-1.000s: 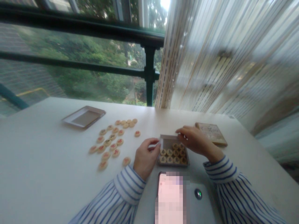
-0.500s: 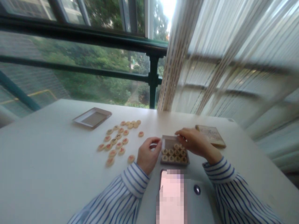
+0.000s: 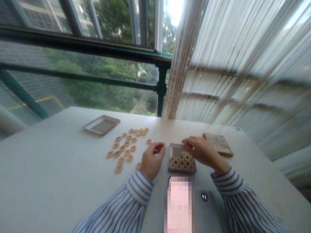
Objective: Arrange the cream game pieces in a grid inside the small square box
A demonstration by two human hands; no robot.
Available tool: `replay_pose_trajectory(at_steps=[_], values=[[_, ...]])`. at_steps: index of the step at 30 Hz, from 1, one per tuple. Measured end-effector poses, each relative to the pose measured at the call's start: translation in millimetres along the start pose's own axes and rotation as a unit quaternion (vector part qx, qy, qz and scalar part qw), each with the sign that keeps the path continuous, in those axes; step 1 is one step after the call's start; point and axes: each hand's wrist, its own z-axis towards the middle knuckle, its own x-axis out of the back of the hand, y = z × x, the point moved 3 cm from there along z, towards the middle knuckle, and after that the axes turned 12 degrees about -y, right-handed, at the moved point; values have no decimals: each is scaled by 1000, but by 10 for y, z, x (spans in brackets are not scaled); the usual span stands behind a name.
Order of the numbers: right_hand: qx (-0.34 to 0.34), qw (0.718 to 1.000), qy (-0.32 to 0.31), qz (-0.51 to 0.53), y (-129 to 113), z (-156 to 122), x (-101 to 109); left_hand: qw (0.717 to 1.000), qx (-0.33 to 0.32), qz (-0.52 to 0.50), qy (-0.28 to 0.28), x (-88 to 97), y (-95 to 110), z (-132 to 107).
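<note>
A shallow box [image 3: 170,171] holds several round wooden xiangqi pieces [image 3: 184,160] in rows toward its near and right sides; its far left part shows bare floor. My left hand [image 3: 152,161] hovers just left of the box, apart from it, thumb and fingers loosely curved with a gap and no piece visible between them. Over the box's far right corner reaches my right hand [image 3: 204,152], its fingers stretched toward the far rim and the thumb above the pieces. Whether those fingertips touch the rim is unclear. Left of my left hand, several loose pieces [image 3: 127,152] lie scattered.
A shallow lid-like tray [image 3: 88,130] lies at the far left of the white table [image 3: 60,168]. A small worn booklet [image 3: 220,144] rests behind my right hand. Nearest me are a phone with a blurred screen [image 3: 179,207] and a grey flat object [image 3: 210,210].
My left hand has drawn slightly left, away from the box rim. My right hand stays over the far right corner. The view has shifted a little.
</note>
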Motion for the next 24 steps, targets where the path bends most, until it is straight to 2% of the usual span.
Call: replay_pose_trajectory(at_steps=[6,12,24], values=[[12,999,-25,-20,-79,47,30,1000,-3,14,-17,120,130,-32],[33,997,-55,-38,-191,138,46,998,-33,44,-38,224,254,-103],[59,991,-96,-79,-363,333,85,995,-37,88,-32,572,242,-82]])
